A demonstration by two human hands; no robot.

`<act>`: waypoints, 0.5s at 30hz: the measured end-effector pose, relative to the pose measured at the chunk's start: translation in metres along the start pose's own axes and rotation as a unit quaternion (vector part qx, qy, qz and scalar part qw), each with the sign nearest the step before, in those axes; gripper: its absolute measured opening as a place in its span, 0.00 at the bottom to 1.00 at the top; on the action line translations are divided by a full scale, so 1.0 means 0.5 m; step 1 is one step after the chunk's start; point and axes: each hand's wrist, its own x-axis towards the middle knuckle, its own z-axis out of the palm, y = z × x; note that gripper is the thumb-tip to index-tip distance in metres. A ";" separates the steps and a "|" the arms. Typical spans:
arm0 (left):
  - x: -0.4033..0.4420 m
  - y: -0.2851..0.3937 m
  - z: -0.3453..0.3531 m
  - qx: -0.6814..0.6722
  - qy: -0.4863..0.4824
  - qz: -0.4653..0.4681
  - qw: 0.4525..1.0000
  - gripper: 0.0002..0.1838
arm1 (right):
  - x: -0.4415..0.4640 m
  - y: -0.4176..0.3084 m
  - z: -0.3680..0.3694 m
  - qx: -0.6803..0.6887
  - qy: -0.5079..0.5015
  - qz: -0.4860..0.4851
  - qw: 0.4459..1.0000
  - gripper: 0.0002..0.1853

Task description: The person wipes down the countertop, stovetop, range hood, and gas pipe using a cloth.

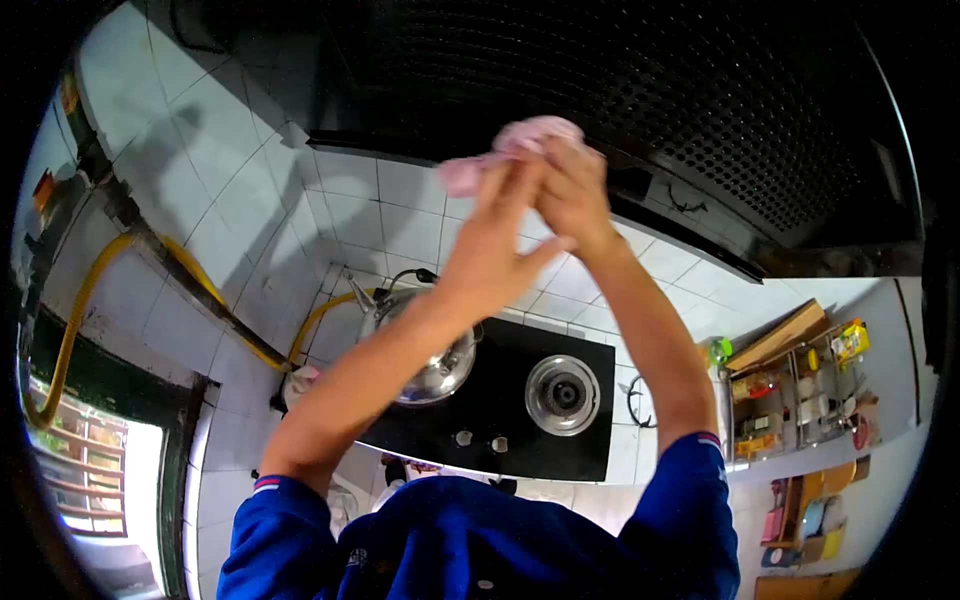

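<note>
Both my hands are raised in front of the black range hood, close together at a crumpled pink cloth. My right hand grips the cloth, its fingers curled over the lower right part. Just left of it, my left hand has its fingers on the cloth and its thumb sticking out sideways toward my right wrist. One end of the cloth hangs out to the left, beyond the left fingers. The fingertips are slightly blurred and partly overlap the cloth.
Below my arms is a black gas stove with a bare burner on the right. A shiny metal kettle stands on the left side. A yellow hose runs along the left wall. A rack of seasonings is at the right.
</note>
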 end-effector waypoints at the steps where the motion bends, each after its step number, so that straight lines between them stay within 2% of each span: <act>1: -0.009 -0.027 -0.039 0.068 0.042 0.017 0.997 0.50 | 0.038 -0.020 0.044 -0.030 0.003 -0.069 0.997 0.17; 2: -0.015 -0.047 -0.073 0.029 0.063 -0.038 0.997 0.49 | 0.080 -0.048 0.074 -0.032 -0.016 -0.079 0.996 0.15; 3: -0.019 -0.072 -0.105 0.028 0.096 -0.026 0.995 0.47 | 0.120 -0.075 0.101 -0.034 -0.036 -0.089 0.995 0.13; 4: -0.022 -0.093 -0.130 0.015 0.123 -0.054 0.991 0.46 | 0.147 -0.096 0.137 -0.036 -0.041 -0.095 0.994 0.12; 5: -0.028 -0.128 -0.156 0.060 0.127 -0.050 0.989 0.45 | 0.168 -0.109 0.171 -0.039 -0.046 -0.101 0.993 0.11; 6: -0.027 -0.123 -0.170 0.007 0.135 -0.094 0.986 0.41 | 0.179 -0.117 0.202 -0.035 -0.051 -0.099 0.993 0.14; 8: -0.029 -0.136 -0.173 0.024 0.140 -0.090 0.986 0.41 | 0.183 -0.127 0.224 -0.058 -0.076 -0.090 0.991 0.18; 11: -0.023 -0.114 -0.128 0.027 0.140 -0.088 0.986 0.43 | 0.154 -0.111 0.176 -0.080 -0.094 -0.097 0.988 0.18; 12: -0.022 -0.100 -0.101 0.020 0.137 -0.081 0.987 0.45 | 0.135 -0.097 0.148 -0.076 -0.129 -0.097 0.984 0.17; 15: -0.017 -0.059 -0.009 -0.002 0.100 -0.070 0.993 0.47 | 0.053 -0.052 0.067 -0.069 -0.112 -0.093 0.987 0.15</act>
